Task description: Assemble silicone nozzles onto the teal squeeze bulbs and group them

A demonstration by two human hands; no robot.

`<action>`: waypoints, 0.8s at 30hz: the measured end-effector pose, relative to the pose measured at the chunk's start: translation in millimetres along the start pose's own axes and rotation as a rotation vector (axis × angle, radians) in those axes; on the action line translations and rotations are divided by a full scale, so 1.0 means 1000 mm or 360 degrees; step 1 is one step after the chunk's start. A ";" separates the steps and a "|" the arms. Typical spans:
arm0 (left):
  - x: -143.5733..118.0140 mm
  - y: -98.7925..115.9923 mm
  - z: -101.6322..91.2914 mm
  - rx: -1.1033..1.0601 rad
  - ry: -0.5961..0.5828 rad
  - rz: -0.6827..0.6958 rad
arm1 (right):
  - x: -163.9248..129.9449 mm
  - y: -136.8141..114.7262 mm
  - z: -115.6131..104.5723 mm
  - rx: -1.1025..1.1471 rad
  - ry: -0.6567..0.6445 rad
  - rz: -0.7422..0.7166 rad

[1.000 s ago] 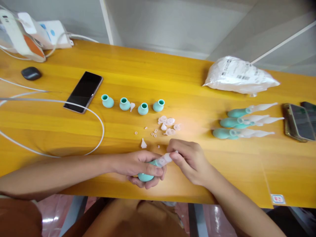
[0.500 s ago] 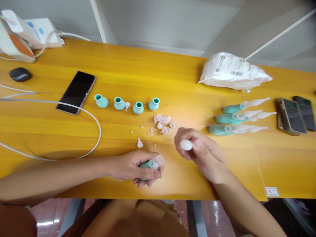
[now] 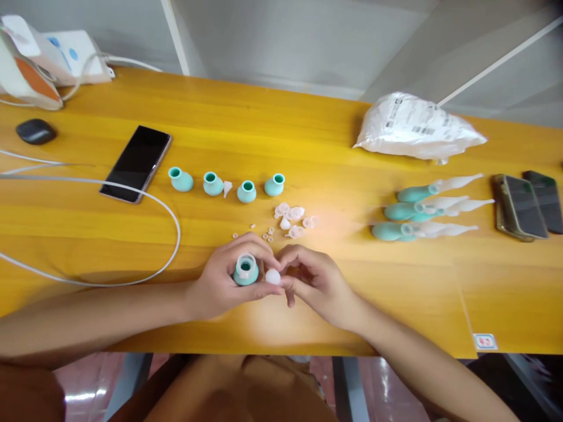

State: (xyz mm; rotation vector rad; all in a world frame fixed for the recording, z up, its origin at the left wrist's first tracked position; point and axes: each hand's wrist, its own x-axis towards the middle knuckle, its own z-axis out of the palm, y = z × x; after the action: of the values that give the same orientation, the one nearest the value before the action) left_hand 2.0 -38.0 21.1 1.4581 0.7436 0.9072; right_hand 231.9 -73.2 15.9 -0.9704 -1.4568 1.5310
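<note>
- The left hand (image 3: 220, 284) wraps its grip around a teal bulb (image 3: 245, 272), mouth turned up and clear collar showing, so the opening faces the other hand.
- The right hand (image 3: 316, 281) pinches a small white cap (image 3: 273, 276) at its fingertips, just beside the bulb's mouth.
- Both hover over the near middle of the counter (image 3: 352, 305).
- Just beyond lie loose clear parts (image 3: 294, 220), within reach.
- Farther off, four open bulbs (image 3: 229, 184) stand in a row; finished droppers (image 3: 424, 212) lie apart to the right.
</note>
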 end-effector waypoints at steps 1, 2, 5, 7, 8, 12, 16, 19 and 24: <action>0.000 -0.002 0.001 -0.0038 0.0030 -0.0030 | 0.000 -0.002 -0.004 -0.0239 0.0086 -0.0204; 0.000 -0.003 0.002 -0.0079 0.0052 -0.0056 | -0.001 -0.004 -0.007 -0.0486 0.0140 -0.0430; -0.001 -0.006 0.004 -0.0211 0.0036 -0.0125 | -0.003 -0.010 -0.015 -0.1029 0.0051 -0.0920; -0.001 -0.006 0.004 -0.0283 -0.0007 -0.0146 | -0.004 -0.011 -0.017 -0.1112 -0.0047 -0.0968; -0.001 -0.005 0.004 -0.0307 -0.0027 -0.0144 | -0.004 -0.011 -0.017 -0.1090 -0.0064 -0.0959; -0.001 -0.001 0.004 -0.0338 -0.0067 -0.0127 | -0.002 -0.015 -0.019 -0.0948 -0.0047 -0.0993; -0.002 0.000 0.004 -0.0381 -0.0118 -0.0214 | 0.002 -0.028 -0.021 -0.0674 -0.0149 -0.0848; -0.003 -0.002 0.005 -0.0419 -0.0106 -0.0211 | 0.003 -0.031 -0.022 -0.0648 -0.0051 -0.0757; -0.007 -0.005 0.006 -0.0440 -0.0155 -0.0245 | 0.007 -0.015 -0.026 -0.1502 0.0267 -0.0914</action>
State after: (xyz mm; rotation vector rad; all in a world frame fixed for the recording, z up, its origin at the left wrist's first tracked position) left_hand 4.3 -46.6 15.2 1.1761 0.6218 0.7813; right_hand 253.3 -56.4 29.5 -1.0081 -2.1266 0.2977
